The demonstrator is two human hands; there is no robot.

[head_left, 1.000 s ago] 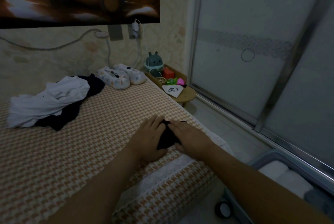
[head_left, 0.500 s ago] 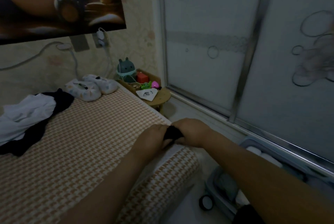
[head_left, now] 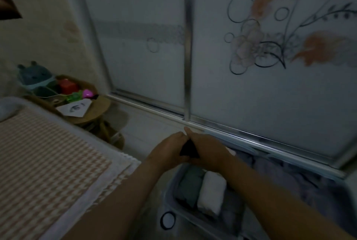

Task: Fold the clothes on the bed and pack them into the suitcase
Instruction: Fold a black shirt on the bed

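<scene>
- Holding a small dark garment (head_left: 188, 149) just below the middle of the frame, a person clasps it between the left hand (head_left: 168, 150) and the right hand (head_left: 209, 150), above the near edge of the open suitcase (head_left: 168, 195) at lower right.
- Fingers of both hands curl in round the cloth, so only a dark wedge of it shows between the palms; how neatly it is folded cannot be told.
- Two rolled pieces, a grey-green roll (head_left: 190, 186) and a white roll (head_left: 211, 194), lie side by side and touching in the suitcase's near corner, with paler, blurred clothing filling the part toward the right edge.
- At lower left, the checked bed (head_left: 48, 162) shows none of the remaining clothes in this view; a round side table (head_left: 98, 107) with toys stands at middle left, and a frosted sliding door (head_left: 251, 94) fills the top of the frame.
- The garment looks light, soft and limp, with no stiffness of its own, and is likely to spring open if released loosely.
- It is best held across its folded bulk from both sides, then set down snug against the white roll so the neighbours keep it closed.
</scene>
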